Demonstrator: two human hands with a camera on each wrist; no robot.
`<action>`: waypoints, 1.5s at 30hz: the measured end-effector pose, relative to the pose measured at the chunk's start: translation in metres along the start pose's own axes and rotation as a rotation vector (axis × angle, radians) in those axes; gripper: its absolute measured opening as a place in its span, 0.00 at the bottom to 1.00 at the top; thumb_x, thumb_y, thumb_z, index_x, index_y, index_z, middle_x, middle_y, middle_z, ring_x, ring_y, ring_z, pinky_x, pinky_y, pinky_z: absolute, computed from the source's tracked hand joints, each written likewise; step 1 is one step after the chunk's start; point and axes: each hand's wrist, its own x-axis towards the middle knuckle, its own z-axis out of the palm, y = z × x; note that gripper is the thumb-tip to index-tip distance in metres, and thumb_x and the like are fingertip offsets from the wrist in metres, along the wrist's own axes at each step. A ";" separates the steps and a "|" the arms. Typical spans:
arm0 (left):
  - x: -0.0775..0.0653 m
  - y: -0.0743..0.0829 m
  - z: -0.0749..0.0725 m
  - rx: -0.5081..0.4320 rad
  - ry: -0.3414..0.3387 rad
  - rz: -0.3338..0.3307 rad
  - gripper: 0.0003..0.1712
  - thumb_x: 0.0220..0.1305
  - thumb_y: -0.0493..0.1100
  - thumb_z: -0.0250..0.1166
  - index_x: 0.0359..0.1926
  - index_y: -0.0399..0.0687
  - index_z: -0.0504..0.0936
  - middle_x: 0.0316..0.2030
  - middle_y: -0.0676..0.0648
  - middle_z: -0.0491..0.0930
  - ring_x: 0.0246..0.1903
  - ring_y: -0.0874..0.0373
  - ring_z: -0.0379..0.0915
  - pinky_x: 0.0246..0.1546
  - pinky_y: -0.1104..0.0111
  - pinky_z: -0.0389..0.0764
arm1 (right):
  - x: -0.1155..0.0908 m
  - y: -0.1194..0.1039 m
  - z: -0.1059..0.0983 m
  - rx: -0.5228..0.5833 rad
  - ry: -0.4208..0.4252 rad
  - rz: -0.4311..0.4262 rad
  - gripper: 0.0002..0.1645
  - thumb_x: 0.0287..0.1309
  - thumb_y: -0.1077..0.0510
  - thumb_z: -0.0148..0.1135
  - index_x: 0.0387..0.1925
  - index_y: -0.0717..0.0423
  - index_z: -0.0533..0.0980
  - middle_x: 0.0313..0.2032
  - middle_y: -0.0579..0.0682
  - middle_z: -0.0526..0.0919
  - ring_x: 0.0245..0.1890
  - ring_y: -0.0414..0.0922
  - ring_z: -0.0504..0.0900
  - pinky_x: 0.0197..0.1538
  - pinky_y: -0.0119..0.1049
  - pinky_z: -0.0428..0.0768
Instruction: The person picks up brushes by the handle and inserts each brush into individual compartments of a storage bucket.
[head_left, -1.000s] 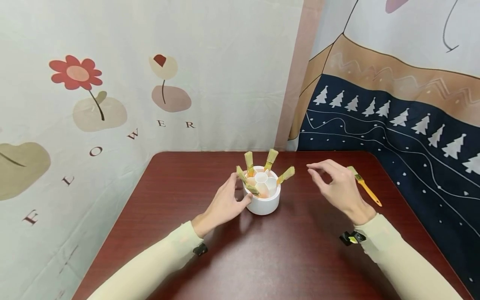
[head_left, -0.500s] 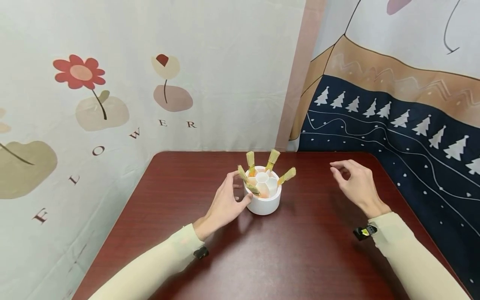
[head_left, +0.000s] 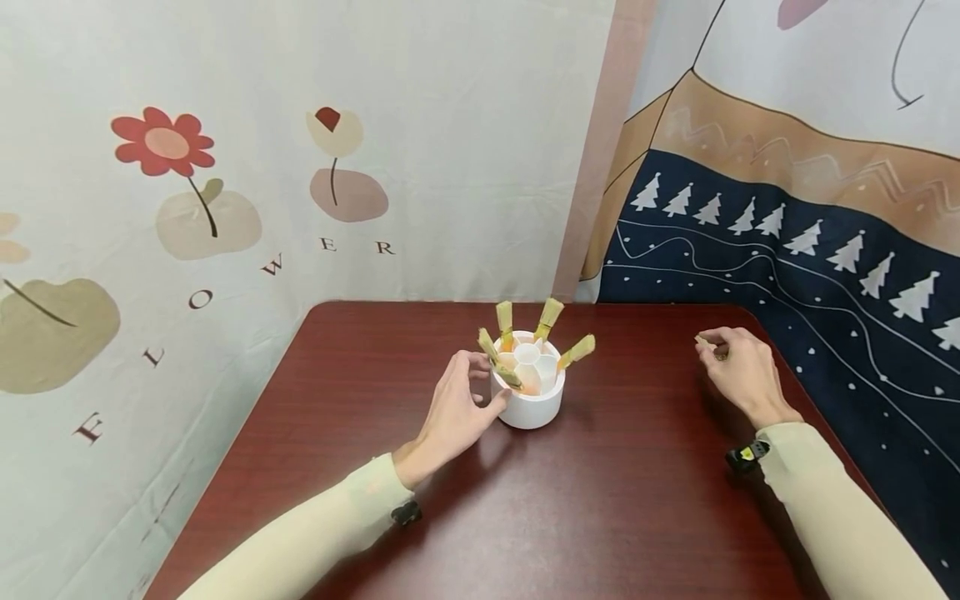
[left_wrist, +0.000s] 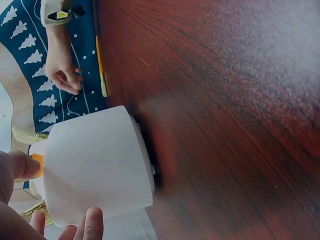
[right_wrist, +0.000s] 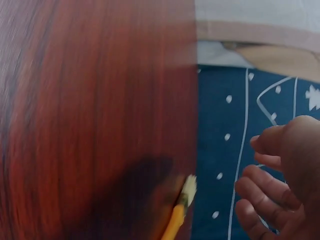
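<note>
My left hand holds the left side of a round white divided holder, thumb at its front wall and fingers round the back. In the left wrist view the thumb lies at the rim by an orange handle. Several paintbrushes stand in its compartments, pale bristles up, leaning outward. At the table's right side, my right hand hovers over a loose paintbrush with its fingers loosely bent. The right wrist view shows that yellow-handled paintbrush lying on the table, apart from the fingers; the head view mostly hides it behind the hand.
The dark red wooden table ends close beside the right hand. Behind it hang a pale curtain with flower prints and a navy cloth with white trees.
My right hand has moved right, away from the holder, and come down over the loose paintbrush, covering it. The left hand stays at the holder.
</note>
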 end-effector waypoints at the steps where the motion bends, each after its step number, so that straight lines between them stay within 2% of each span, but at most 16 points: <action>1: 0.000 0.001 0.000 0.008 0.001 0.004 0.28 0.69 0.40 0.82 0.63 0.43 0.78 0.64 0.41 0.83 0.63 0.43 0.89 0.48 0.56 0.96 | 0.000 0.003 0.000 -0.008 -0.003 0.012 0.15 0.79 0.61 0.71 0.60 0.63 0.89 0.54 0.69 0.89 0.47 0.66 0.93 0.48 0.53 0.86; 5: 0.001 0.002 0.002 0.024 0.002 0.005 0.27 0.69 0.40 0.82 0.62 0.44 0.79 0.62 0.41 0.83 0.63 0.44 0.89 0.47 0.57 0.96 | 0.001 0.017 0.001 -0.031 -0.042 0.080 0.18 0.79 0.60 0.71 0.62 0.66 0.87 0.56 0.72 0.87 0.51 0.69 0.88 0.49 0.63 0.86; 9: 0.001 0.001 0.002 0.024 0.008 0.006 0.26 0.69 0.40 0.82 0.62 0.45 0.80 0.61 0.41 0.83 0.62 0.44 0.89 0.47 0.56 0.96 | 0.003 0.030 0.000 -0.057 -0.101 0.146 0.22 0.80 0.58 0.69 0.66 0.69 0.84 0.61 0.76 0.84 0.60 0.76 0.82 0.55 0.76 0.83; 12: 0.001 0.001 0.003 0.026 0.015 0.013 0.26 0.69 0.40 0.82 0.61 0.45 0.80 0.61 0.41 0.84 0.62 0.44 0.90 0.46 0.56 0.96 | 0.003 0.036 0.000 -0.075 -0.138 0.188 0.25 0.81 0.56 0.68 0.68 0.70 0.82 0.63 0.79 0.81 0.63 0.80 0.79 0.57 0.80 0.81; 15: 0.001 0.000 0.003 0.031 0.017 0.018 0.25 0.70 0.40 0.82 0.61 0.45 0.80 0.61 0.41 0.84 0.61 0.43 0.90 0.45 0.57 0.96 | 0.003 0.040 0.000 -0.087 -0.166 0.222 0.27 0.81 0.55 0.68 0.69 0.71 0.81 0.63 0.81 0.80 0.61 0.81 0.80 0.54 0.79 0.82; 23: 0.002 -0.001 0.002 0.032 0.016 0.025 0.25 0.69 0.40 0.82 0.60 0.45 0.81 0.63 0.42 0.85 0.61 0.42 0.91 0.45 0.56 0.96 | 0.005 0.046 0.002 -0.106 -0.210 0.270 0.31 0.81 0.53 0.68 0.70 0.75 0.80 0.63 0.82 0.81 0.53 0.78 0.83 0.46 0.73 0.85; 35: 0.002 -0.001 0.002 0.022 -0.001 0.023 0.24 0.70 0.41 0.82 0.60 0.45 0.80 0.61 0.41 0.85 0.61 0.40 0.91 0.47 0.50 0.97 | 0.007 0.050 0.005 -0.089 -0.229 0.298 0.26 0.82 0.53 0.68 0.64 0.73 0.84 0.64 0.81 0.84 0.51 0.79 0.86 0.42 0.69 0.85; 45: 0.002 -0.004 0.002 0.032 0.001 0.018 0.24 0.71 0.41 0.82 0.61 0.45 0.80 0.60 0.41 0.85 0.61 0.42 0.91 0.47 0.51 0.97 | 0.009 0.042 0.003 -0.080 -0.218 0.279 0.25 0.81 0.52 0.69 0.61 0.72 0.86 0.59 0.78 0.89 0.45 0.76 0.88 0.39 0.66 0.88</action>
